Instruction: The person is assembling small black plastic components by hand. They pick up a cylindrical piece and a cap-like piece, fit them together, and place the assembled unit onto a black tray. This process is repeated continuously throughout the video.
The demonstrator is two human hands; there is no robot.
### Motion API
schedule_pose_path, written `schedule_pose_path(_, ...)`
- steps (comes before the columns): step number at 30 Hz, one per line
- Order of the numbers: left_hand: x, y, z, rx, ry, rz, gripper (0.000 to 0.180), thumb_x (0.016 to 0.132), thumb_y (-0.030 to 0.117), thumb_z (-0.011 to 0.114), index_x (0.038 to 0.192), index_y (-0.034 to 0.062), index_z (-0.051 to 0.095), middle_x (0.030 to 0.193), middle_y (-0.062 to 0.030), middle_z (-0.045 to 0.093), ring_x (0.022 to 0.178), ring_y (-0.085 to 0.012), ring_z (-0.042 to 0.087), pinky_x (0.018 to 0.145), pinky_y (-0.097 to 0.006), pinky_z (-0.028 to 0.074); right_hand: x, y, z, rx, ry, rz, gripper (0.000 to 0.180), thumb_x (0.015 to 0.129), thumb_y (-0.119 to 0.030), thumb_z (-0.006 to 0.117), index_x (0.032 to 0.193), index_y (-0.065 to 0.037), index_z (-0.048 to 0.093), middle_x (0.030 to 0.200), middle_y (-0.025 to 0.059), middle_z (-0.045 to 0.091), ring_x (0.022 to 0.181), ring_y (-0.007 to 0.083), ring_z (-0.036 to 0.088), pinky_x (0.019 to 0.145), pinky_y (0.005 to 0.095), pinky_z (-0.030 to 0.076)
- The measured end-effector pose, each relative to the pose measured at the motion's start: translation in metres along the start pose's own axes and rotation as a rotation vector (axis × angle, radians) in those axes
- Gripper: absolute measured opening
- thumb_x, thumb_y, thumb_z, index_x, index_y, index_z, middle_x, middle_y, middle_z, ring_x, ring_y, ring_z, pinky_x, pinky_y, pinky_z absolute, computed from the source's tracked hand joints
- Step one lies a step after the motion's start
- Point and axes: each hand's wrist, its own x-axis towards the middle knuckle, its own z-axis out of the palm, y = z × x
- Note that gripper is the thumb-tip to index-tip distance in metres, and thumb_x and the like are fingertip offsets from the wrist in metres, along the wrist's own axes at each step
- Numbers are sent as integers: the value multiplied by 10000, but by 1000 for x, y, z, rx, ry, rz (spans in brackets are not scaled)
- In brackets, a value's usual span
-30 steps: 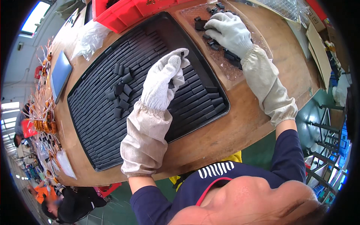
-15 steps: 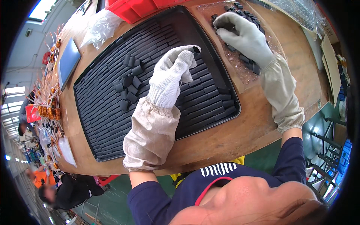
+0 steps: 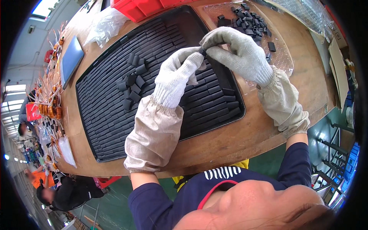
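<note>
My left hand (image 3: 177,76) and my right hand (image 3: 237,53), both in white knit gloves with beige sleeve covers, meet above a large black tray (image 3: 90,130). Between their fingertips they pinch a small black block (image 3: 202,51). The tray is packed with rows of black rectangular pieces, and a loose cluster of them (image 3: 132,86) lies on top near its middle. To the right of my right hand, several loose black pieces (image 3: 247,21) lie on a clear plastic sheet (image 3: 281,57).
The tray sits on a wooden table (image 3: 245,138). A red bin (image 3: 140,7) and a clear plastic bag (image 3: 103,25) stand at the far edge. A blue-grey flat panel (image 3: 71,59) and copper-wound coils (image 3: 50,109) lie at the left. Other people sit lower left.
My right hand left the pile of loose pieces on the plastic sheet and moved left to meet my left hand over the tray. Both now pinch one small black block.
</note>
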Motion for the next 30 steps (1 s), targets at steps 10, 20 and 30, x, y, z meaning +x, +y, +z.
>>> schedule_pose_path(10,-1,14,-3,319,7,13,338,953,294,682,1188,51,674,954,-12,709,714,-39,591,579,-190,468,8,5,5,-530,157,-544,234,750,-120,771,974,-130,701,954,13,693,918,235,680,825,374,524)
schedule_pose_path(20,13,11,-33,52,215,171,348,1014,310,602,1204,33,691,835,-7,661,580,-10,420,509,-182,349,11,54,28,-875,-62,-316,307,847,-69,625,1111,-208,698,1047,-13,718,1092,208,631,1040,456,396)
schedule_pose_path(30,23,5,-61,-1017,300,105,370,1067,315,479,1114,-12,645,736,22,488,537,-52,351,451,-195,375,29,2,13,-460,-54,-226,413,909,0,534,1297,-114,617,1234,125,667,1146,336,626,993,398,495)
